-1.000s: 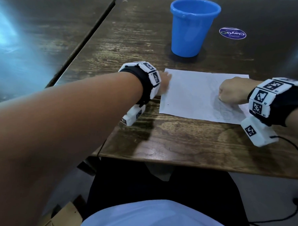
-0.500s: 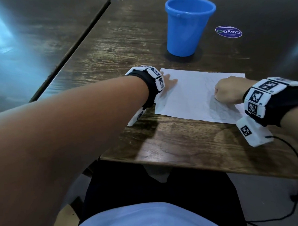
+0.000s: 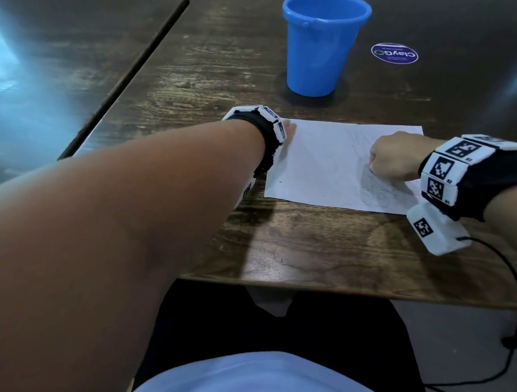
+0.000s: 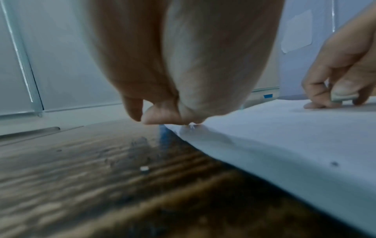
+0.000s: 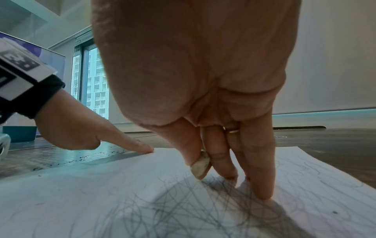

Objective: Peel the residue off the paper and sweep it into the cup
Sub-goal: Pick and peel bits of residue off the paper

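Paper (image 3: 327,163) lies flat on the wooden table (image 3: 308,251), just in front of the blue cup (image 3: 321,47). Since a moment ago the left hand (image 4: 162,116) has slid onto its left edge, one straight finger pressing it down. So the sheet should hold steady. The right hand (image 5: 213,161) pinches a small eraser (image 5: 200,167) on the grey scribbles (image 5: 183,209). Dark crumbs (image 5: 81,157) sit on the table nearby.
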